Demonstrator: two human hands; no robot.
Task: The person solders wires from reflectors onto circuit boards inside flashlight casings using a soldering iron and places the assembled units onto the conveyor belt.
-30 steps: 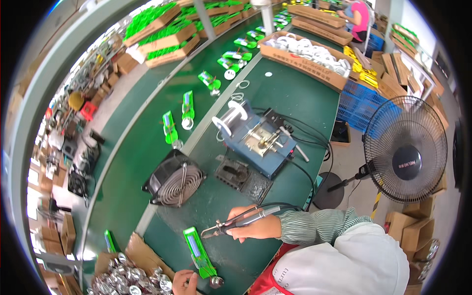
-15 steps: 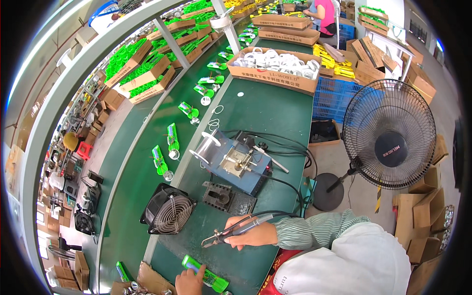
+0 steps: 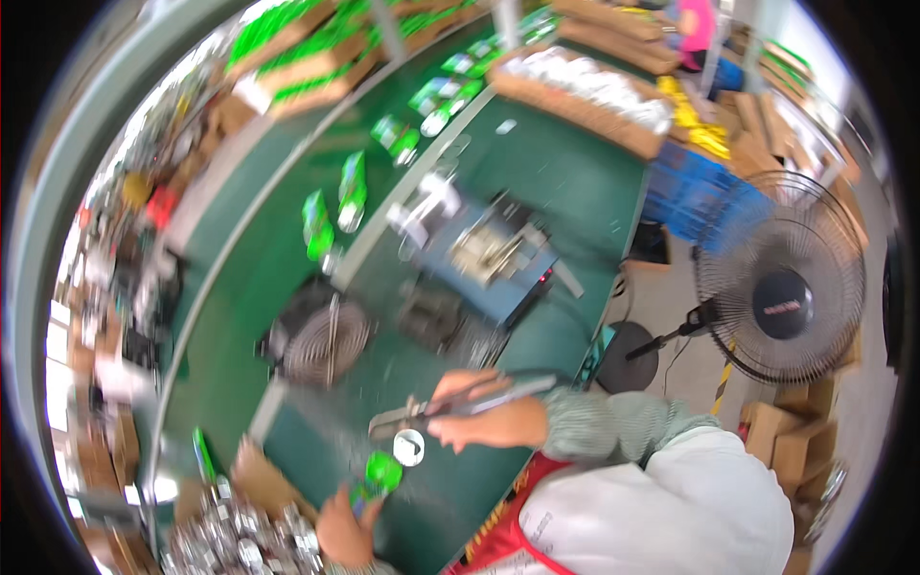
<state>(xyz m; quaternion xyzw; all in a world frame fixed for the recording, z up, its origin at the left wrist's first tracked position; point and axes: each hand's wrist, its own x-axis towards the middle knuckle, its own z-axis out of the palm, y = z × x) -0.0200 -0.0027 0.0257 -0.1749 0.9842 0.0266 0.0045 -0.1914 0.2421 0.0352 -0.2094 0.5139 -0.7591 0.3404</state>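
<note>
My left hand (image 3: 347,527) grips a green plastic housing (image 3: 382,471) between thumb and fingers, low over the near end of the green bench (image 3: 316,431). The housing's round end points away from the hand. My right hand (image 3: 489,412) holds a soldering iron (image 3: 513,393), its cable trailing off and its tip, blurred, toward the left. Just below that tip is a small white ring-shaped part (image 3: 408,448), close to the right fingers; whether they touch it, or whether it is joined to the housing, I cannot tell.
A blue solder-feeding machine (image 3: 489,259), a dark metal stand (image 3: 431,311) and a small fan (image 3: 321,335) stand beyond my hands. Green housings (image 3: 353,192) line the belt on the left. A carton of white rings (image 3: 585,91), a pedestal fan (image 3: 781,278) and silver parts (image 3: 240,537) surround the bench.
The view has shifted and blurred. My left hand, earlier touching the housing lying on the bench, now grips it turned end-on. The white ring-shaped part appears beside the iron; both hands are closer together.
</note>
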